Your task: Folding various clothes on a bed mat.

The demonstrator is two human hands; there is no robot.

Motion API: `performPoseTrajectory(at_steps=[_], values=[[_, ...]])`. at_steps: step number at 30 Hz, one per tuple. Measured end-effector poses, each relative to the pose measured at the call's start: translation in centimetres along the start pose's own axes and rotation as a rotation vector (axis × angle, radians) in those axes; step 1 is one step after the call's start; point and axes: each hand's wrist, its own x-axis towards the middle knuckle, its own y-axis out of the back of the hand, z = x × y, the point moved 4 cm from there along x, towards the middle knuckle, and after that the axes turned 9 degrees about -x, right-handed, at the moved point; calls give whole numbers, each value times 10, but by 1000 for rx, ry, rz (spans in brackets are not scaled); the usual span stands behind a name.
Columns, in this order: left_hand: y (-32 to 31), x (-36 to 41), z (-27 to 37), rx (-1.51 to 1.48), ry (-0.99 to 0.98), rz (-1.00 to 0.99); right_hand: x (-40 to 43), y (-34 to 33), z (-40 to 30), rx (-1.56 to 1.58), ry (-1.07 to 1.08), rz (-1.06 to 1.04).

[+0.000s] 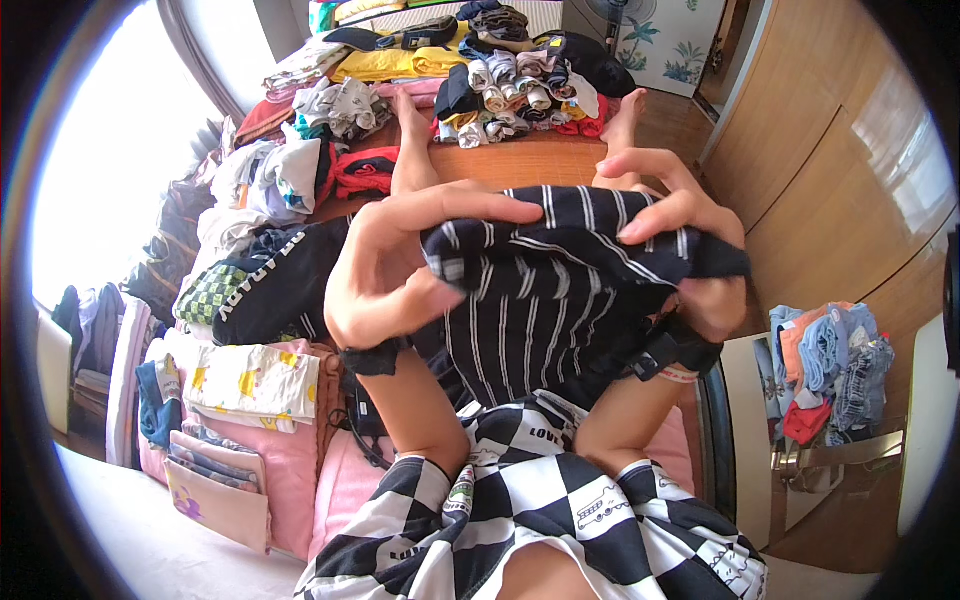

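Note:
A black garment with white double stripes (525, 322) hangs in front of my chest, its upper part bunched and folded over. My left hand (405, 255) holds its left edge, with the index finger stretched along the top and the thumb blurred below. On the other side my right hand (682, 225) grips the cloth, two fingers resting on the front fold. The lower end of the garment falls toward my lap. Its exact kind cannot be told. Beyond it, between my feet, lies a stack of rolled clothes (517, 90).
Piles of clothes run along the left, including a black garment with lettering (274, 285), white clothes (277, 180) and a folded yellow-patterned cloth (251, 386). Folded jeans and shorts (829, 367) lie at the right. Wooden cabinet doors (832, 150) border the right side.

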Motion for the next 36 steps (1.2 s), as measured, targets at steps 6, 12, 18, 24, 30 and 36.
performPoseTrajectory(at_steps=[6, 12, 18, 24, 30, 36], values=[[-3, -18, 11, -13, -20, -26, -9, 3, -21, 91, 225, -70], [-8, -27, 26, -3, -50, -44, -24, -7, -47, 103, -145, 65], [-21, -29, 36, 3, -73, -84, -13, 0, -50, -125, -199, -262], [-31, -31, 39, -2, -94, -124, -13, 2, -65, -315, -123, -277], [-28, -20, 44, 223, 62, -194, -22, 9, -75, -404, 31, -20], [-33, -10, 42, 235, -241, -164, -27, 13, -69, -443, 160, -42]])
